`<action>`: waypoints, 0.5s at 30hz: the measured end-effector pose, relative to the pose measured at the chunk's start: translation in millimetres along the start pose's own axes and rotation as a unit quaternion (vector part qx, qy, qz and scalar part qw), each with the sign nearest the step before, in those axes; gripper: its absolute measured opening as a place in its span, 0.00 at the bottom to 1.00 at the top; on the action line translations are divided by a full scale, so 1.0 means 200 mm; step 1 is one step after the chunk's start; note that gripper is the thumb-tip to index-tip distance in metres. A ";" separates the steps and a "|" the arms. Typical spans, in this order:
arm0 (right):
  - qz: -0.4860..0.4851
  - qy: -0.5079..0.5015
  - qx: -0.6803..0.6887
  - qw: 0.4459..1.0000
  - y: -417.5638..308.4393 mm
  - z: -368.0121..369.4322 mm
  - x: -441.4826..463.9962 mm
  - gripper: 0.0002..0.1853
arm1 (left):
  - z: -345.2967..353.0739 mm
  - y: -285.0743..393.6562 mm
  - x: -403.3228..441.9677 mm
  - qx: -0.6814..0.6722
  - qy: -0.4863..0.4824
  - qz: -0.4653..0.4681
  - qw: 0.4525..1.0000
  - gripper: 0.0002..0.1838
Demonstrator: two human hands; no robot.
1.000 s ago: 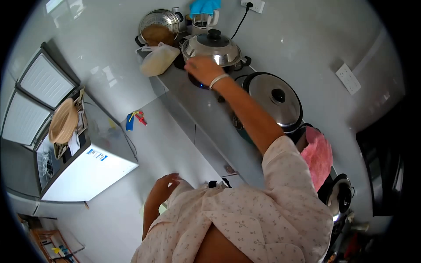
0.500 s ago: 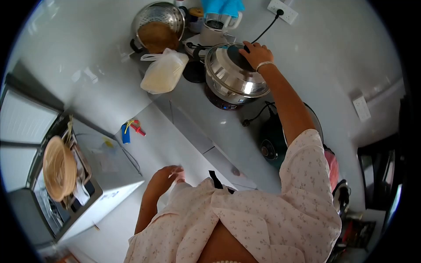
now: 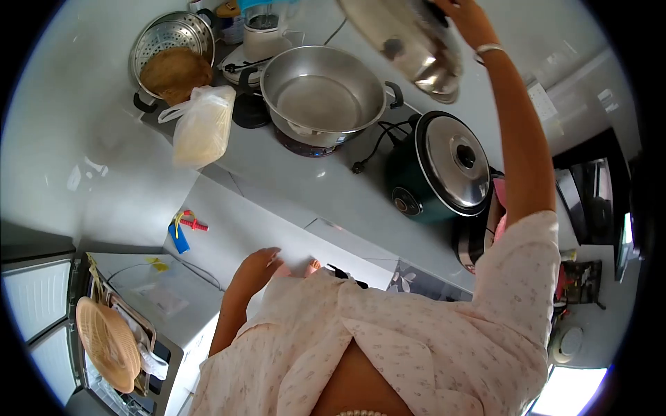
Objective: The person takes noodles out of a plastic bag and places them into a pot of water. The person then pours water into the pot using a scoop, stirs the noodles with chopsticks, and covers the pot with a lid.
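Observation:
My right hand (image 3: 470, 21) grips the knob of a shiny metal pot lid (image 3: 409, 45), held tilted in the air to the right of the pot. The wide steel pot (image 3: 316, 100) stands uncovered on a round dark cooker base (image 3: 305, 144), its inside bare metal with perhaps a little clear liquid that I cannot make out. My left hand (image 3: 258, 269) hangs low in front of my body, its fingers loosely stretched and holding nothing.
A dark green electric cooker (image 3: 444, 166) with a lid stands right of the pot. To the left are a plastic bag (image 3: 202, 132) with something pale and a perforated steamer pan (image 3: 156, 52). A blender (image 3: 263, 35) stands behind; a straw hat (image 3: 107, 343) lies lower left.
My right hand has lifted the lid off the pot and carried it to the right. The view has shifted rightward, showing more of the green cooker. My left hand stays low.

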State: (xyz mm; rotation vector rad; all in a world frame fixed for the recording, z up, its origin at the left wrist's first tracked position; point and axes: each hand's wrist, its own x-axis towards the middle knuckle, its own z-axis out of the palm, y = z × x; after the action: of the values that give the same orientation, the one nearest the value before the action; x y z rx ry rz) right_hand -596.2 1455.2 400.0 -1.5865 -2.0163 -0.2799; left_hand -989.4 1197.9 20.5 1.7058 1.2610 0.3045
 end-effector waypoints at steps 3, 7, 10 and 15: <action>-0.004 0.033 -0.012 0.999 0.25 -0.18 -0.15 0.20 | 0.03 0.06 0.09 0.007 -0.004 0.081 0.997 0.17; 0.126 0.024 -0.102 0.987 0.34 -0.37 -0.49 0.17 | 0.03 0.17 0.18 0.035 -0.086 0.083 0.992 0.19; 0.109 -0.003 -0.164 0.980 0.73 -0.34 -0.75 0.19 | 0.04 0.22 0.23 -0.002 -0.111 0.066 0.992 0.19; 0.194 -0.030 -0.171 0.965 0.75 -0.24 -1.13 0.19 | 0.10 0.21 0.32 0.057 -0.117 0.103 0.986 0.18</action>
State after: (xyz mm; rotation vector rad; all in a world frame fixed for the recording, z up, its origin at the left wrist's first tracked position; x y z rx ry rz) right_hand -407.1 1287.1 293.3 -2.1860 -1.7119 -0.4488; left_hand -922.7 1239.9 24.0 1.9133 0.9469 0.1496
